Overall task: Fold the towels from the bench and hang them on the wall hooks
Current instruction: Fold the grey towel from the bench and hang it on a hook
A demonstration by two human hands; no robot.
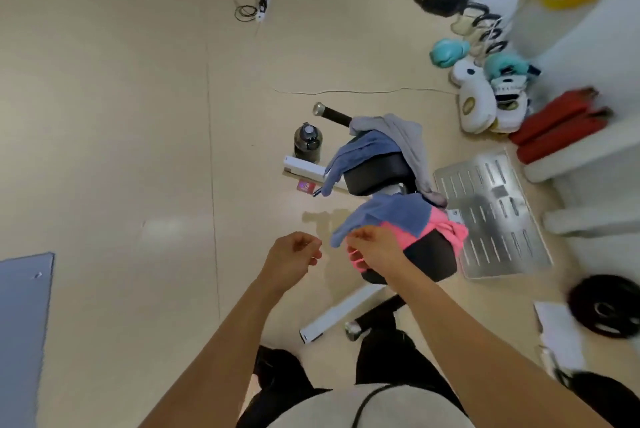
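The worktop (429,254), a black padded bench with a white frame, serves as the landmark here. On its near pad lies a pink towel (446,230), and a blue towel (391,213) is spread partly over it. The right hand (372,247) is over the near left corner of this pad, its fingers curled and pinching the pink towel's edge where the blue towel's corner hangs. The left hand (294,258) hovers just left of the worktop, apart from the cloth, fingers loosely curled with thumb and forefinger close together; whether they hold anything cannot be told.

On the far pad of the worktop a second blue towel (349,157) droops over the left side, and a grey towel (405,140) is draped across the right side and hangs down. On the floor just left of the far pad stand a dark water bottle (307,142) and a white box (304,166). Right of the worktop lies a ridged metal plate (495,213), and beyond it red pads (557,126).
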